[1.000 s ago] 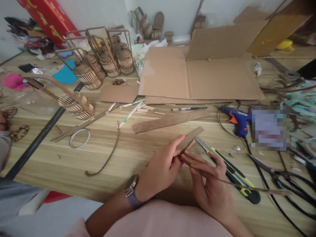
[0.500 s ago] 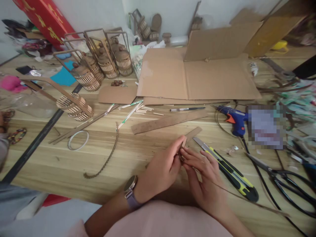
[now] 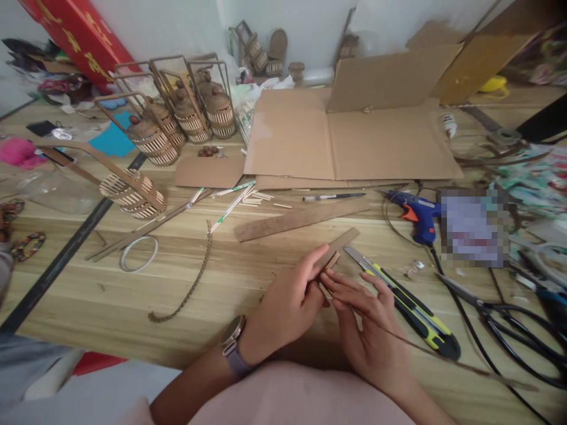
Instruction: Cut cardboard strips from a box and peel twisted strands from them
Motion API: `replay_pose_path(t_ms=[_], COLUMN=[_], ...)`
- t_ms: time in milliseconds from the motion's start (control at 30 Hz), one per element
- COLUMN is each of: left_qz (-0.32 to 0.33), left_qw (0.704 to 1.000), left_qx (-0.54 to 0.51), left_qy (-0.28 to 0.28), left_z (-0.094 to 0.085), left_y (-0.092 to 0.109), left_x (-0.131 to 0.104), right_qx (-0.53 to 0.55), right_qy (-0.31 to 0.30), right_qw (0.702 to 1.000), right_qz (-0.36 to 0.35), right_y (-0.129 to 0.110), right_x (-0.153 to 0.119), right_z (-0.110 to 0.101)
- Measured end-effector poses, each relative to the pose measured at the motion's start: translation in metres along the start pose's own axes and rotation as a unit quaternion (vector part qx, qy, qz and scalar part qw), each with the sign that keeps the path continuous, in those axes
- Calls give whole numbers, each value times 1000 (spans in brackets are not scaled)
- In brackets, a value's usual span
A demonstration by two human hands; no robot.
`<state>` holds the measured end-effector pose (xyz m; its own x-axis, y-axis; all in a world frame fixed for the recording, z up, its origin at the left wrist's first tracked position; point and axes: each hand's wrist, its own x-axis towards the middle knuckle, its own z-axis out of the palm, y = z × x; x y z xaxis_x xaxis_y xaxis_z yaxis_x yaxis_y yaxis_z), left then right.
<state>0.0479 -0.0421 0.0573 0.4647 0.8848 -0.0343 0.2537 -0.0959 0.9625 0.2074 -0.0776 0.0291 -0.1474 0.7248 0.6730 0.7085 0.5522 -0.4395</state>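
Observation:
My left hand (image 3: pixel 287 301), with a watch on its wrist, is closed around a short cardboard strip (image 3: pixel 348 237) whose far end sticks out beyond the fingers. My right hand (image 3: pixel 367 319) meets it and pinches a thin brown strip (image 3: pixel 425 348), which trails under the palm toward the lower right. A small folded piece (image 3: pixel 331 262) shows between the fingertips; its lower part is hidden by them. Just right of the hands lies a yellow and black utility knife (image 3: pixel 411 307), blade out. Beyond them rests a longer cardboard strip (image 3: pixel 301 219).
A blue glue gun (image 3: pixel 419 215) and black-handled scissors (image 3: pixel 500 319) lie at right, with a cable between. Flattened cardboard (image 3: pixel 376 141) covers the back. Small slatted baskets (image 3: pixel 190 121) stand at back left. A braided cord (image 3: pixel 201 274) and white ring (image 3: pixel 139 254) lie at left.
The left fingers have loosened slightly and shifted, so more of the folded piece and the cardboard strip shows. The right hand stays pinched close beside it. The view has shifted slightly.

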Motion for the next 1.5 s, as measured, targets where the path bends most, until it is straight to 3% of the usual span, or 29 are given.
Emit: replay_pose_path(t_ms=[367, 800, 1067, 1500], left_qz=[52, 6, 47, 29], left_qw=[999, 1000, 999, 999], left_qx=[13, 12, 25, 9], left_qy=[-3, 17, 4, 11], left_z=[-2, 0, 1, 0], left_y=[1, 0, -2, 0], left_x=[0, -1, -1, -1], right_qx=[2, -20, -6, 20], right_qy=[14, 3, 14, 19], right_qw=[1000, 1000, 1000, 999], right_qz=[4, -9, 13, 19], right_y=[2, 0, 0, 0], right_x=[0, 1, -3, -4], right_z=[3, 1, 3, 3])
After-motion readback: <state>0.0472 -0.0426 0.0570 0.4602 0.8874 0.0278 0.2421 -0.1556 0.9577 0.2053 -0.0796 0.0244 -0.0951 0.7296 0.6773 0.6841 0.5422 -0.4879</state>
